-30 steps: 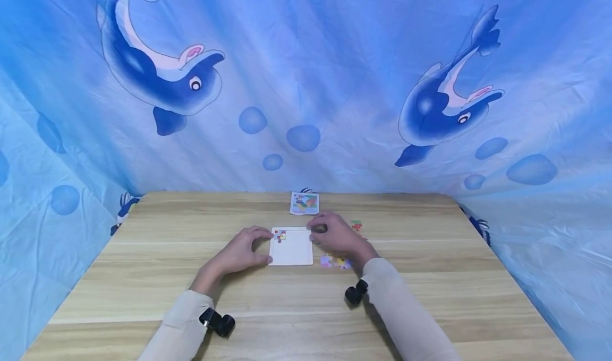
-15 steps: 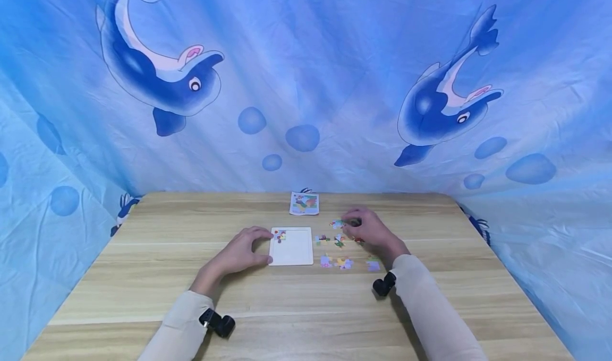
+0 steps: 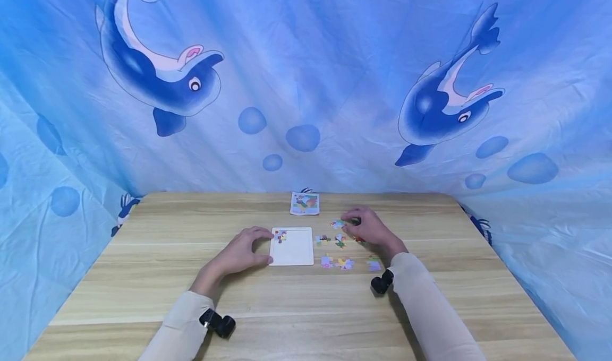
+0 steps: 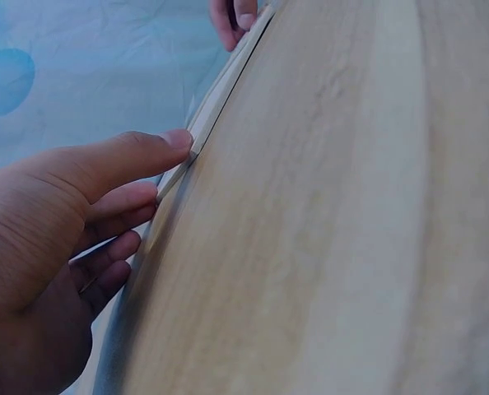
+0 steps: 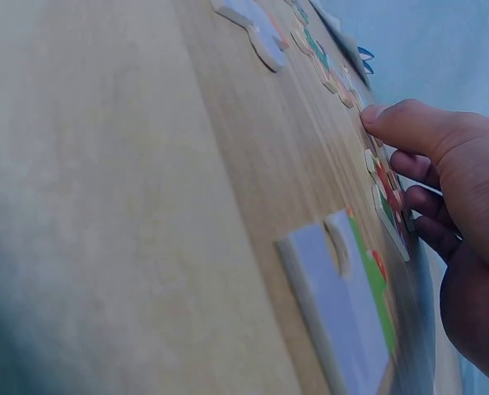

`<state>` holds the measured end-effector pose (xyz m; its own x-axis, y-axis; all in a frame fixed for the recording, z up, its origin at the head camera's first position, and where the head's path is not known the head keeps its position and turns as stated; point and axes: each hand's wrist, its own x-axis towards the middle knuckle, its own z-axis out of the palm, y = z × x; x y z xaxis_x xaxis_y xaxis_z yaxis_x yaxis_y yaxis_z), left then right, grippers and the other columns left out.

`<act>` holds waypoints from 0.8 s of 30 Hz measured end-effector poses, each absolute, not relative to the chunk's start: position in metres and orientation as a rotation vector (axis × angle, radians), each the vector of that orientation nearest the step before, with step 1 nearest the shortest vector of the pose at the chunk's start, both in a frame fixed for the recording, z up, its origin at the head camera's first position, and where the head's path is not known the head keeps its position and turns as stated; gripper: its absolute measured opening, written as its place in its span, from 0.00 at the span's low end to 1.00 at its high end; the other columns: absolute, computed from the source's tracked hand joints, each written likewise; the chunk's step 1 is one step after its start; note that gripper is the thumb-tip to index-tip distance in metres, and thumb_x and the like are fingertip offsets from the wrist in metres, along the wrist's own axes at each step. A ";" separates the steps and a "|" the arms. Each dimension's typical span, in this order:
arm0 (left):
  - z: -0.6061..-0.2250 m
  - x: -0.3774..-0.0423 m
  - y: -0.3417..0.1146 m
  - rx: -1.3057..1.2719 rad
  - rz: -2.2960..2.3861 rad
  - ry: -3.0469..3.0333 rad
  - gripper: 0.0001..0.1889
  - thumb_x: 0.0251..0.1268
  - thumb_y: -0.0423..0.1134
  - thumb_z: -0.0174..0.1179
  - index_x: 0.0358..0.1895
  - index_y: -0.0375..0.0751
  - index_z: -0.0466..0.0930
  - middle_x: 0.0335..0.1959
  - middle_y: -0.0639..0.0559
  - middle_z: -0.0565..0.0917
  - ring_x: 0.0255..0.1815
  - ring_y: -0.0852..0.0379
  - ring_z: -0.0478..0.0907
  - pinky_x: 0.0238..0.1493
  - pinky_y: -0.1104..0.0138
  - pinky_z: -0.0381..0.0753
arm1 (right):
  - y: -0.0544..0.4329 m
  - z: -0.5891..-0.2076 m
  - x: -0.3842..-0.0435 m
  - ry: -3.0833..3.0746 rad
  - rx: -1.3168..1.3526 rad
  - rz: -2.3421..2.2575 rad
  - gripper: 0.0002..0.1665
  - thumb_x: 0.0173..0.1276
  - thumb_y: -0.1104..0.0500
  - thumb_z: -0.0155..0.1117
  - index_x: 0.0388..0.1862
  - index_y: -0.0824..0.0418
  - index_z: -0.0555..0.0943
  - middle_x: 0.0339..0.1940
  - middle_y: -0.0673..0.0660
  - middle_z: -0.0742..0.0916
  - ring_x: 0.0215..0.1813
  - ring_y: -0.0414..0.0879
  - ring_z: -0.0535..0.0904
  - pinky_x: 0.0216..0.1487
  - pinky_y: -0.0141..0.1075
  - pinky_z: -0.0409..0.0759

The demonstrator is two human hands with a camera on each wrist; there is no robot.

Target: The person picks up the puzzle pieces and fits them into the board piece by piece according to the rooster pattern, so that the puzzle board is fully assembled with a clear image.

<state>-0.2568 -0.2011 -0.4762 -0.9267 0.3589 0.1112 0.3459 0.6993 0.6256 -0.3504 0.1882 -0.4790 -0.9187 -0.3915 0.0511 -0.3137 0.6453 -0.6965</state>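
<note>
My left hand (image 3: 246, 249) holds the left edge of a white puzzle tray (image 3: 294, 252), thumb near its lower corner and fingers near the upper one. In the left wrist view the thumb (image 4: 174, 140) lies on the tray's edge. One joined patch of printed pieces (image 3: 280, 235) fills the tray's upper left corner. To the right, my right hand (image 3: 368, 227) pinches the right end of a blue-and-green puzzle piece (image 3: 337, 224) lying at the back of the loose pieces. In the right wrist view its thumb (image 5: 376, 115) is down at the pieces, the fingertips partly hidden.
Several loose pieces lie right of the tray: one with a bird print (image 3: 340, 240), a purple one (image 3: 326, 261), a yellow one (image 3: 344, 264) and a purple-and-green one (image 3: 374, 264). Behind the tray lies a picture card (image 3: 305, 204). A dolphin-print curtain (image 3: 306, 85) stands beyond the table.
My right hand has moved right from the tray's upper right corner to the loose pieces, where it stays over the last half second. The left hand keeps its place on the tray.
</note>
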 end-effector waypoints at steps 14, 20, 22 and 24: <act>-0.476 -0.257 -0.201 0.654 1.067 2.878 0.31 0.53 0.45 0.75 0.63 0.40 0.82 0.67 0.41 0.79 0.71 0.36 0.73 0.74 0.39 0.68 | 0.187 -0.480 -0.352 2.799 -0.683 -1.146 0.16 0.69 0.55 0.72 0.54 0.56 0.89 0.65 0.63 0.82 0.73 0.63 0.72 0.73 0.61 0.72; -0.476 -0.257 -0.202 0.628 1.058 2.871 0.32 0.54 0.46 0.75 0.64 0.41 0.82 0.69 0.41 0.78 0.72 0.35 0.71 0.75 0.39 0.67 | 0.186 -0.481 -0.350 2.834 -0.711 -1.123 0.15 0.69 0.56 0.73 0.53 0.56 0.89 0.62 0.59 0.84 0.70 0.60 0.74 0.71 0.59 0.74; -0.476 -0.256 -0.201 0.621 1.058 2.869 0.32 0.54 0.46 0.75 0.64 0.42 0.81 0.69 0.41 0.78 0.72 0.35 0.71 0.75 0.39 0.67 | 0.185 -0.480 -0.348 2.845 -0.714 -1.116 0.15 0.69 0.55 0.73 0.54 0.55 0.89 0.59 0.58 0.84 0.68 0.59 0.75 0.69 0.58 0.76; -0.475 -0.256 -0.201 0.616 1.059 2.870 0.32 0.54 0.46 0.75 0.64 0.42 0.81 0.69 0.41 0.78 0.72 0.35 0.71 0.75 0.39 0.67 | 0.184 -0.480 -0.347 2.860 -0.721 -1.109 0.15 0.69 0.56 0.73 0.53 0.55 0.89 0.57 0.57 0.85 0.65 0.57 0.76 0.67 0.57 0.78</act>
